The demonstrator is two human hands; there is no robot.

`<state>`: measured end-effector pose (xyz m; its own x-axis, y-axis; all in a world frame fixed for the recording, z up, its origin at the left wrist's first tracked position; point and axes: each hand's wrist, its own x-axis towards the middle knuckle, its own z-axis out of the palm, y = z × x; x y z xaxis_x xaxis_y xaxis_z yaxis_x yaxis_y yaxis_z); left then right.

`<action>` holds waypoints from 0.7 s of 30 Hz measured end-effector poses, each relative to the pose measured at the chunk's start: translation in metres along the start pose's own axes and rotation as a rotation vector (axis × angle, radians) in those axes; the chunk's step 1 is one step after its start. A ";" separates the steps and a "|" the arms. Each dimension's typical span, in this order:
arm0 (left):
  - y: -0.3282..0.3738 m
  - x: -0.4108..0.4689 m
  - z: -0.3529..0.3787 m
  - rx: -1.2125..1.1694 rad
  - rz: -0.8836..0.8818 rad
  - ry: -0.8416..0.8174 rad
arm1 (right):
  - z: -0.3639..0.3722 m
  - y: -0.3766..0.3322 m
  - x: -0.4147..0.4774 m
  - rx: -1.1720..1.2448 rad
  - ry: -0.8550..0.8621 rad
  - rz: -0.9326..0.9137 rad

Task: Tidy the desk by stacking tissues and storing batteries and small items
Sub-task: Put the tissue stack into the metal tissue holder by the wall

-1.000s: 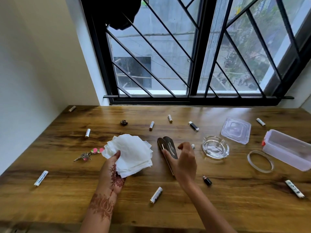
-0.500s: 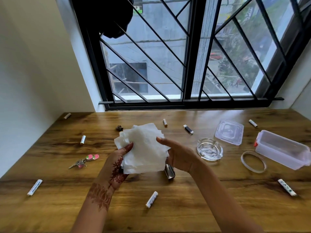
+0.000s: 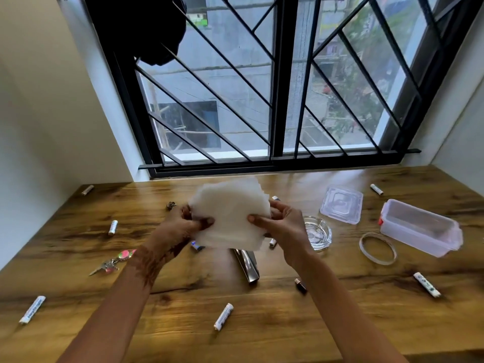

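We are holding a loose stack of white square tissues (image 3: pixel 230 213) up above the brown wooden desk (image 3: pixel 288 323), one hand at each side.

Our left hand (image 3: pixel 180 226) is pinching the stack's left edge and our right hand (image 3: pixel 280 226) is pinching its right edge, thumbs on the near face (the fingers behind the paper are hidden). One white cylindrical battery (image 3: pixel 223 316) is lying near the front edge, with others scattered around the wood. To the right, a clear rectangular plastic box (image 3: pixel 419 226) is sitting open, its clear square lid (image 3: pixel 341 204) lying apart beside it, and a round glass ashtray (image 3: pixel 318 233) is sitting just past our right hand.
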<state>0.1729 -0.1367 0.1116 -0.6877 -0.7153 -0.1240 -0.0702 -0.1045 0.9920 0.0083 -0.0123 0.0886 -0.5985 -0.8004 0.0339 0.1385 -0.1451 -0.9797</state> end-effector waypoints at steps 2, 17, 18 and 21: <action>0.008 0.012 0.003 0.071 0.034 0.012 | -0.004 0.000 0.001 0.042 0.022 0.034; -0.002 0.090 0.009 0.213 -0.073 -0.080 | 0.003 0.036 -0.005 -0.459 0.370 -0.166; -0.002 0.093 0.010 0.231 -0.083 -0.091 | 0.005 0.038 -0.006 -0.511 0.386 -0.193; -0.003 0.102 0.014 0.266 -0.112 -0.123 | 0.006 0.042 -0.008 -0.603 0.429 -0.245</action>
<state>0.0925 -0.1995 0.0958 -0.7463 -0.6187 -0.2456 -0.3257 0.0176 0.9453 0.0241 -0.0155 0.0488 -0.8267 -0.4731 0.3046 -0.4166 0.1509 -0.8965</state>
